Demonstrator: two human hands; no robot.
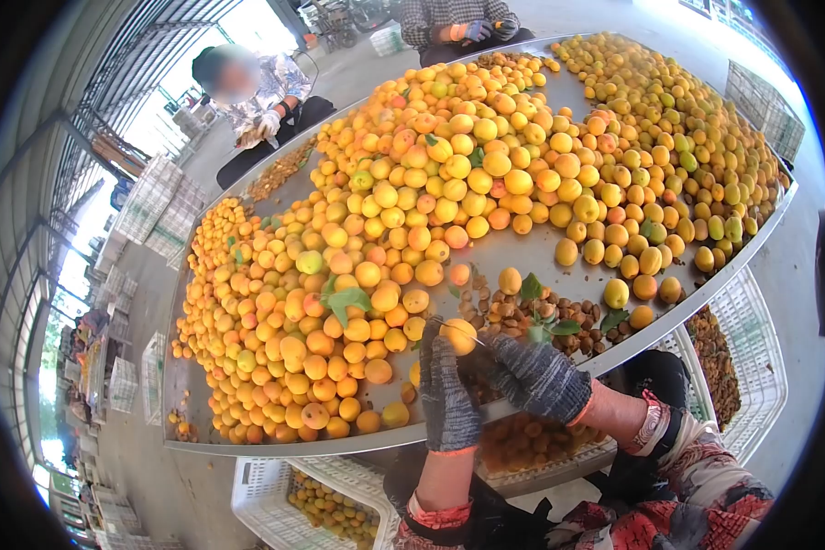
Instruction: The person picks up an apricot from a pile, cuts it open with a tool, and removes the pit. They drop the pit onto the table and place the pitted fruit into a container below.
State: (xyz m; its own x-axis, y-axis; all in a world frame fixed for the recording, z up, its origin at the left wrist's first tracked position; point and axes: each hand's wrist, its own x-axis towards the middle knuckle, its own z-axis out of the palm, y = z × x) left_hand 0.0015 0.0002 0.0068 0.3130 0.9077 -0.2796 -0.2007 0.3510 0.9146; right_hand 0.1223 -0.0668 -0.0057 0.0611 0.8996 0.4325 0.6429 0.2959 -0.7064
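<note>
An orange-yellow apricot (458,336) is held at the fingertips of my left hand (449,394), which wears a dark grey knitted glove. Close on its right, my right hand (536,374), gloved the same way, has its fingers closed together near the fruit; a thin pale object, too small to name, shows between the hands at the apricot. Both hands are over the near edge of a metal table (522,261) heaped with apricots (412,183). Brown pits (513,312) and green leaves (348,301) lie just beyond my hands.
White crates (339,477) with fruit stand below the table's near edge; another crate (747,339) is at the right. Two people sit across the table, one with a gloved hand (269,124), the other in a checked sleeve (417,26). Stacked crates (160,202) stand at left.
</note>
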